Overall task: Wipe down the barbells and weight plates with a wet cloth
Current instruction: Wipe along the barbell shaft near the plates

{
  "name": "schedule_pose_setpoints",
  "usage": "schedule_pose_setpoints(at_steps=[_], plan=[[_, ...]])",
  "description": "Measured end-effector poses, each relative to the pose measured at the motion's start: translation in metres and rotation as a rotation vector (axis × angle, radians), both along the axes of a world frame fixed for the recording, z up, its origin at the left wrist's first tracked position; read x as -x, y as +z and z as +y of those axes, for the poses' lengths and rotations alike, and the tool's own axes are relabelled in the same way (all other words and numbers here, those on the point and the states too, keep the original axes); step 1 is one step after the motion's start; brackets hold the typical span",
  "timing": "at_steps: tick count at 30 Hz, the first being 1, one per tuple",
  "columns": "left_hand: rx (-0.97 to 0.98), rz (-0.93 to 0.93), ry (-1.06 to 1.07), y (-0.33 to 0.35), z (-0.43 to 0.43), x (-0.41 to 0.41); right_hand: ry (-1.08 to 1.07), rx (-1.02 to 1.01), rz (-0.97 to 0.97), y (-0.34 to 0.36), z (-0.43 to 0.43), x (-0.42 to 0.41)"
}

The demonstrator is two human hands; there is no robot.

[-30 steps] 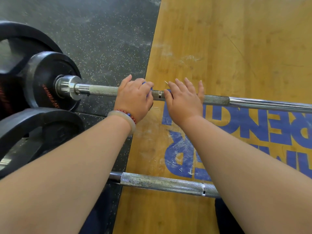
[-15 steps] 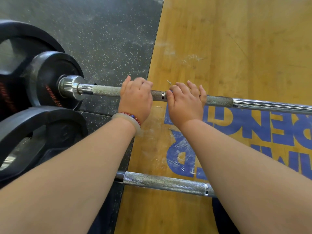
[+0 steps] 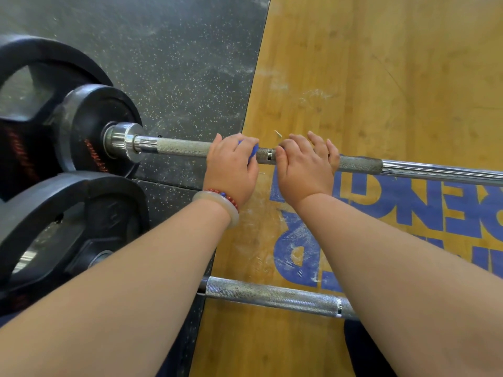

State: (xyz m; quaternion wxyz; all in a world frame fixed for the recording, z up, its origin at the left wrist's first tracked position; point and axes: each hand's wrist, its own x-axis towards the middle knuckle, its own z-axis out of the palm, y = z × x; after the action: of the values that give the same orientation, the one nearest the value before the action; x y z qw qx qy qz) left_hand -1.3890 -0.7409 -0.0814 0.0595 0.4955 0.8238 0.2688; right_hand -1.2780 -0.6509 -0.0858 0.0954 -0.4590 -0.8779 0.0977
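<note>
Left hand point(image 3: 231, 170) clamps the blue cloth point(image 3: 253, 155) round the barbell point(image 3: 185, 147). Right hand point(image 3: 304, 172) curls over that barbell just beside it.

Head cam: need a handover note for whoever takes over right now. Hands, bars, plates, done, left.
Left hand grips the blue cloth around the far barbell, on its knurled part.
Right hand curls over the same bar just beside it.
Weight plates sit on that bar's left end; the near barbell lies closer in.
Done: cannot tell what is already wiped.
Left: probably the rest of this bar, the near barbell and the plates.
</note>
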Motion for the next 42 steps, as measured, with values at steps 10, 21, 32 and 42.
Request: schedule_pose_setpoints(at_steps=[10,21,32,42], plan=[[-0.155,0.172,-0.122,-0.017,-0.014,0.0,0.007,-0.026,0.002,-0.002,0.0,-0.001],[-0.13,0.38,-0.104,-0.016,-0.012,-0.002,0.045,-0.002,-0.023,-0.003,0.005,-0.004],[-0.08,0.482,-0.225,-0.013,-0.019,0.013,0.034,0.0,0.006,-0.003,0.003,-0.003],[-0.151,0.361,-0.171,-0.018,-0.001,-0.022,0.024,0.013,-0.015,-0.004,0.004,-0.003]])
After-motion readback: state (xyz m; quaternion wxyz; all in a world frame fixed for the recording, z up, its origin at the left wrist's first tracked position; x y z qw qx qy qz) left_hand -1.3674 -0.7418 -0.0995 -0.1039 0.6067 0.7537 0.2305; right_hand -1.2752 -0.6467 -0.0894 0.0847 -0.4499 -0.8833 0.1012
